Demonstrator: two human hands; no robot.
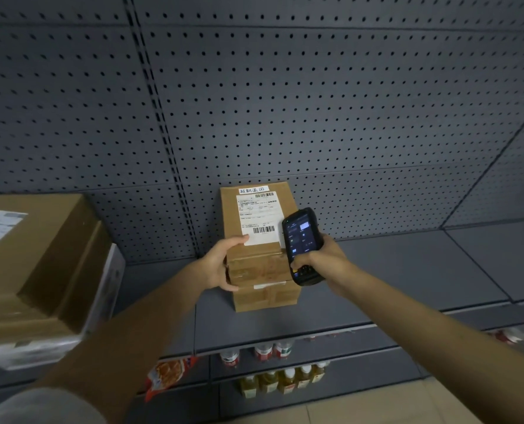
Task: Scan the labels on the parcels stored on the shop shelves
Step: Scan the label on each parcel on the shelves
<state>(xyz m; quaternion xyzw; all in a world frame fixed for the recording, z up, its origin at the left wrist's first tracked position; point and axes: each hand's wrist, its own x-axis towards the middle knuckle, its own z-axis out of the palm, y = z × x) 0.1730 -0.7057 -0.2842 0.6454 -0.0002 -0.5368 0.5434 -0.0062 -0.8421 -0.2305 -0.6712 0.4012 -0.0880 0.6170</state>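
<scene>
A brown cardboard parcel (pixel 262 264) stands on the grey shelf (pixel 407 270), leaning back against the pegboard. A white shipping label (pixel 259 217) with barcodes is stuck on its upper face. My left hand (pixel 220 264) grips the parcel's left edge, thumb touching the label's lower corner. My right hand (pixel 321 261) holds a black handheld scanner (pixel 299 244) just right of the label, its lit screen facing me and its top end beside the lower barcode.
A large cardboard box (pixel 37 264) with a label sits on a white box at the left of the shelf. A grey pegboard wall (pixel 315 102) backs the shelf. Lower shelves hold drink bottles (pixel 282 377) and a red snack bag (pixel 168 374).
</scene>
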